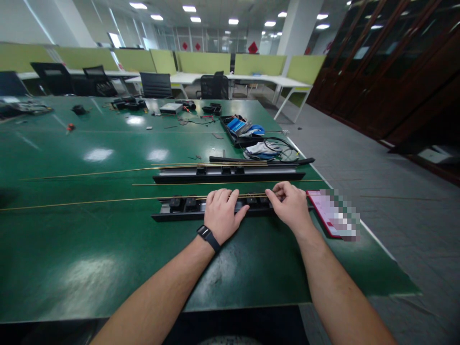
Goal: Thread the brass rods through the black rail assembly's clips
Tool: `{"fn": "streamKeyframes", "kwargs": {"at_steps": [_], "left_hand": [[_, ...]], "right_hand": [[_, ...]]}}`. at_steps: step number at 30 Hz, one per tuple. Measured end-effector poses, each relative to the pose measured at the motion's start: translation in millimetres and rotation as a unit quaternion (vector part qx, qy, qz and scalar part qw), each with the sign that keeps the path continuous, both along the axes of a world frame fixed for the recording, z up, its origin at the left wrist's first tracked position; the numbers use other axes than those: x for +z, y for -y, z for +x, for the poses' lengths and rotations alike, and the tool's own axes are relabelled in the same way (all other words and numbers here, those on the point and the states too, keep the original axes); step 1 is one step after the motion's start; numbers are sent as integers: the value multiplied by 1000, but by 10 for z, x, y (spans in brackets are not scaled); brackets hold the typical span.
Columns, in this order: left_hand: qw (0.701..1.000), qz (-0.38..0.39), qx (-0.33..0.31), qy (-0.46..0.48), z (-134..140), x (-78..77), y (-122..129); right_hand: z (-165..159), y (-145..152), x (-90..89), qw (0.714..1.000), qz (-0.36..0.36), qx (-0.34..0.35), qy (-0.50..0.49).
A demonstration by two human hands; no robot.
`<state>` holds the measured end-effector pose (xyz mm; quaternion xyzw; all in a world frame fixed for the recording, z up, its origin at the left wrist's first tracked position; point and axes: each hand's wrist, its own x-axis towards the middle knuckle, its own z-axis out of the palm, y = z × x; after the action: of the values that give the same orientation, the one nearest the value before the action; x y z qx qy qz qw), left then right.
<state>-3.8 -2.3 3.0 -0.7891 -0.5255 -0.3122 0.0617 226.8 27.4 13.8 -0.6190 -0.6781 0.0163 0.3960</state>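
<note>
A black metal rail (179, 217) with a grey channel and several black blocks (191, 203) lies crosswise on the green table. Over it runs a thin brass-coloured rod (89, 201), reaching far out to the left. My left hand (222, 213), with a black watch on its wrist, rests on the middle of the rail, fingers flat across the rod and thumb apart. At the rail's right end, my right hand (290, 203) has thumb and fingertips pinched on the rod. The exact contact is partly hidden by the fingers.
Behind lies a second black rail (230, 178) with several thin rods on top; another rod (172, 184) lies between the rails. A red-edged phone-like panel (321, 211), partly blurred, is right. Farther back are gloves (262, 150) and a black tray (232, 135).
</note>
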Motion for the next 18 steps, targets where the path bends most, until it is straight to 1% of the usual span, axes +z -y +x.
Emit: {"fn": "streamKeyframes", "kwargs": {"at_steps": [12, 18], "left_hand": [[1000, 3, 0, 2, 0, -5, -6], [1000, 3, 2, 2, -9, -14, -5]], "right_hand": [[52, 3, 17, 1000, -2, -9, 11], [28, -4, -24, 999, 15, -21, 43]]}}
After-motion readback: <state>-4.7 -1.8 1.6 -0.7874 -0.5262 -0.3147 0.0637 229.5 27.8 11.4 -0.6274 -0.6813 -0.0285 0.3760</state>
